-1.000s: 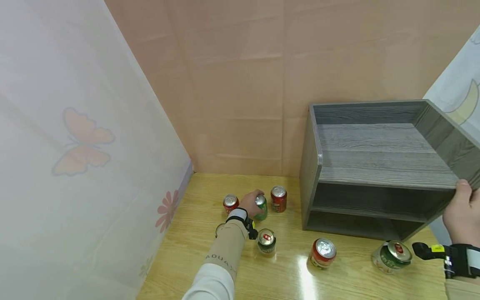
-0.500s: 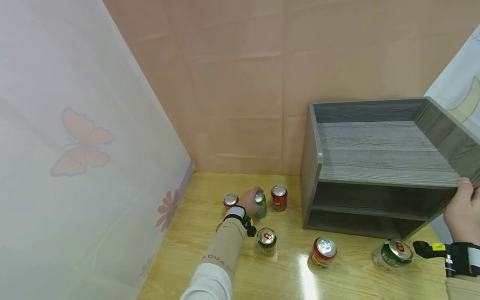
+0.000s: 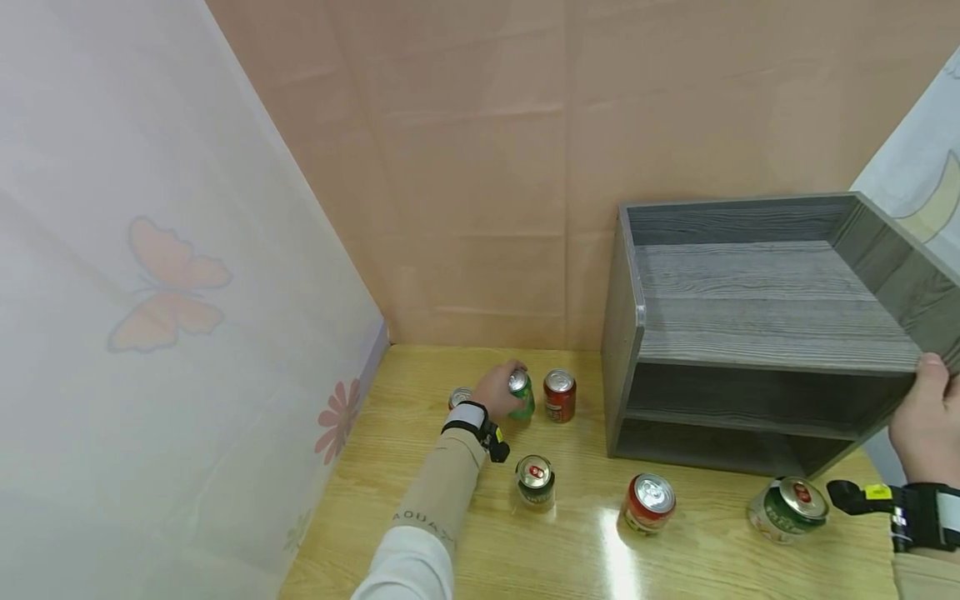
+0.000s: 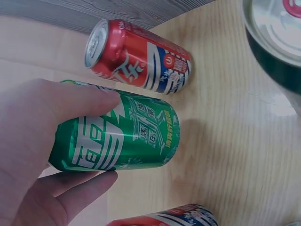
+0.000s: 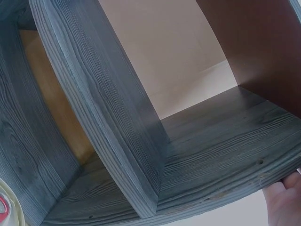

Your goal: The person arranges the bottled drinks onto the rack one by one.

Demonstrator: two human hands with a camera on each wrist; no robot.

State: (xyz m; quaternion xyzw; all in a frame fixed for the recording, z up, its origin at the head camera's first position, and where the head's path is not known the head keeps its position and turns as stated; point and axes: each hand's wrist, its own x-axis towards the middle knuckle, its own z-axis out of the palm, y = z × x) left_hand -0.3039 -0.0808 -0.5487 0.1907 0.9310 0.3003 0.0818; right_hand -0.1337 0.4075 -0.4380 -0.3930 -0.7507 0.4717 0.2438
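My left hand grips a green soda can near the back of the table, thumb on one side and fingers on the other. Whether its base touches the table, I cannot tell. To its right stands a red soda can, close but apart. Another red can, mostly hidden by the hand and wrist, is to the left. At the right, my right hand holds the front edge of the side panel of a grey wooden shelf; its fingers are partly out of view.
Nearer to me on the wooden table stand a dark green can, a red-and-white can and a larger-looking green-and-white can. A patterned white wall sheet borders the left, a tan sheet the back.
My left hand has moved the green can a little farther back, toward the tan sheet. The forearm now hides a can rim that showed beside it. My right hand keeps its hold.
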